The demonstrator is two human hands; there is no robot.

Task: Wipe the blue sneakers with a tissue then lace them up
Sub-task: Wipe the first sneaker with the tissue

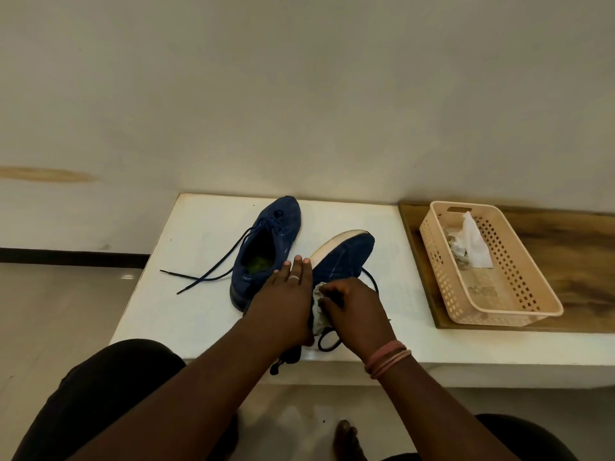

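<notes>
Nearest me, low in the frame, both forearms reach up to the white table [416, 294]. My right hand [352, 314] is curled round a crumpled tissue [317, 312], pressing it against the sneaker tipped on its side [342, 257] at centre. My left hand [286, 301] lies flat with straight fingers, steadying that shoe. Its partner, the upright sneaker [266, 247], sits just left of it, laces [213, 264] trailing loose toward the left. I judge these shoes light, with soft fabric uppers that give under pressure and a firmer sole, so bracing at the heel or sole makes sense. Tissue tears easily. A basket [519, 294] at right holds more tissues.
</notes>
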